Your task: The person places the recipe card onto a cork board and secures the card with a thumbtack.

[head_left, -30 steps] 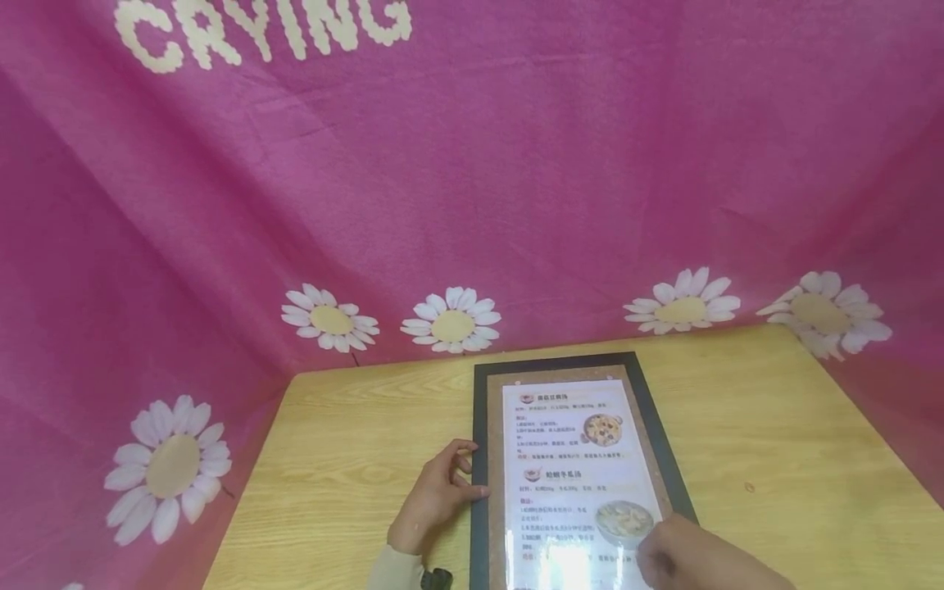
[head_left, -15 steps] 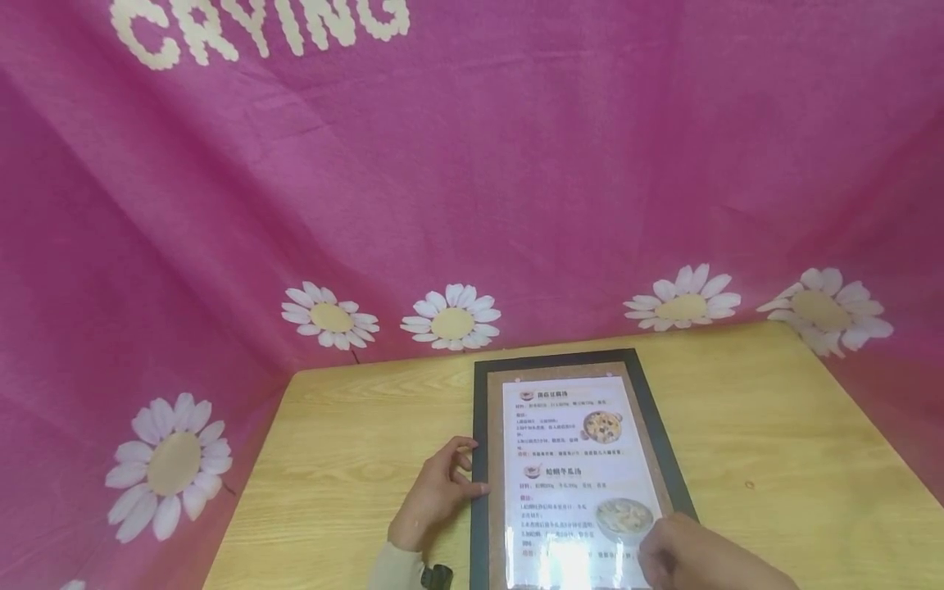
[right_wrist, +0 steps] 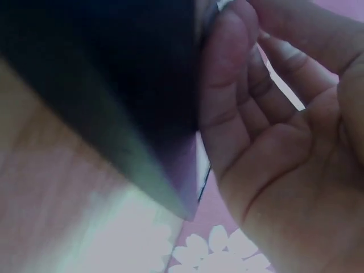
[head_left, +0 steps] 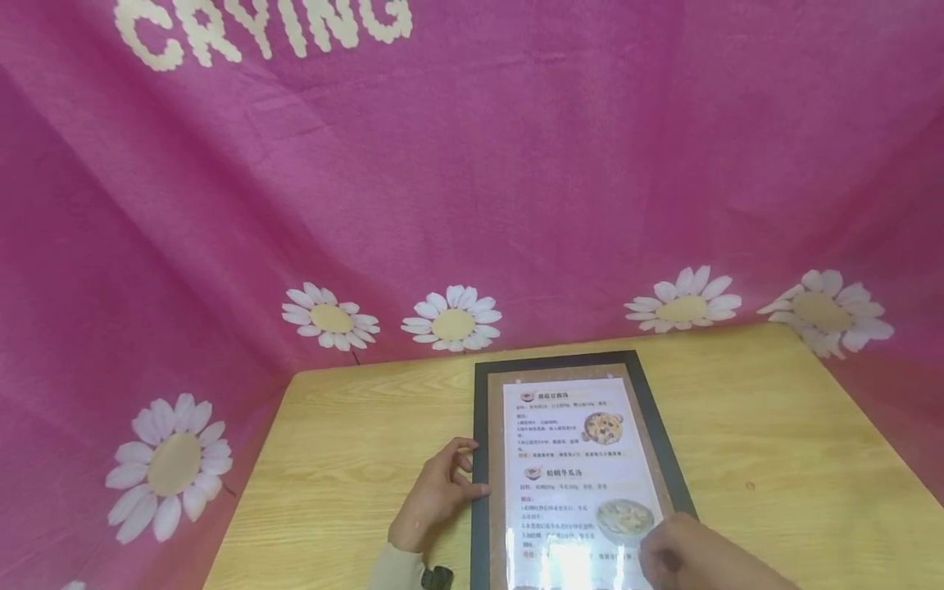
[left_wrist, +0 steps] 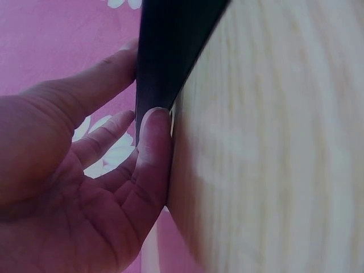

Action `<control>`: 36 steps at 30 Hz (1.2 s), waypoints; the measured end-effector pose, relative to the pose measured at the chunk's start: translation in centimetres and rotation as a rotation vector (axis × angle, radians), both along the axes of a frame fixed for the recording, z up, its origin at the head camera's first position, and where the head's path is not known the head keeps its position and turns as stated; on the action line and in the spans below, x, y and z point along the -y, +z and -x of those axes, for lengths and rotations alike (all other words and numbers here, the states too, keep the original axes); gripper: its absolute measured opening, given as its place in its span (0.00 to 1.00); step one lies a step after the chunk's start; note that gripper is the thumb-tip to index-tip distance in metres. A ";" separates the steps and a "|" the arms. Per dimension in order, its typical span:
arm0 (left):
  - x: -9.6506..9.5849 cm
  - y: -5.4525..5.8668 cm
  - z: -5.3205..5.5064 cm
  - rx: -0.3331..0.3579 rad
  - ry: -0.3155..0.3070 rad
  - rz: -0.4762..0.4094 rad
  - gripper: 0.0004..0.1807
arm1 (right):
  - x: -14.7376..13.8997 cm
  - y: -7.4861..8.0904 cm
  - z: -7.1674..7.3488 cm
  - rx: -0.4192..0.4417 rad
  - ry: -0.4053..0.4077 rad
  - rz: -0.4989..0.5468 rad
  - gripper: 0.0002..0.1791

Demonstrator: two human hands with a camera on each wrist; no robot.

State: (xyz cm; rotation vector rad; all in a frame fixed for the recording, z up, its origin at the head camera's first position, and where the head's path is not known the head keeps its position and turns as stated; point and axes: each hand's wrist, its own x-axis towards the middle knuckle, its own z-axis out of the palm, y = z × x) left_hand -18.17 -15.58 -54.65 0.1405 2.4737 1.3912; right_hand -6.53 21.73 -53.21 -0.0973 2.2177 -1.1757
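A black-framed cork board (head_left: 496, 524) lies on the wooden table, carrying a white recipe sheet (head_left: 546, 512) with pictures of soup bowls. Along its left side, my left hand (head_left: 437, 496) touches the frame with thumb and fingertips, as the left wrist view also shows against the black frame edge (left_wrist: 170, 51). Over the lower right of the sheet, my right hand (head_left: 689, 553) is curled, thumb and fingertips together. In the right wrist view those fingertips (right_wrist: 230, 48) sit at the board's edge, a small shiny piece (right_wrist: 222, 4) by them; I cannot tell what it is.
Small round pins (head_left: 610, 377) sit at the sheet's upper corners. The table (head_left: 347, 442) extends to both sides of the board. Behind and to the left hangs a pink cloth (head_left: 472, 180) with daisies and pale lettering. A dark band (head_left: 438, 578) circles my left wrist.
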 end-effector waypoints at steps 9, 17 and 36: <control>0.1 -0.1 0.1 -0.004 0.001 -0.002 0.35 | -4.0 0.1 3.2 -0.195 0.050 -0.044 0.06; 0.1 0.0 0.0 0.005 0.003 -0.009 0.35 | -7.3 0.3 3.7 -0.328 -0.120 -0.321 0.03; 0.0 -0.3 0.0 0.007 0.008 0.014 0.35 | -12.5 -1.1 4.5 -0.552 -0.182 -0.502 0.04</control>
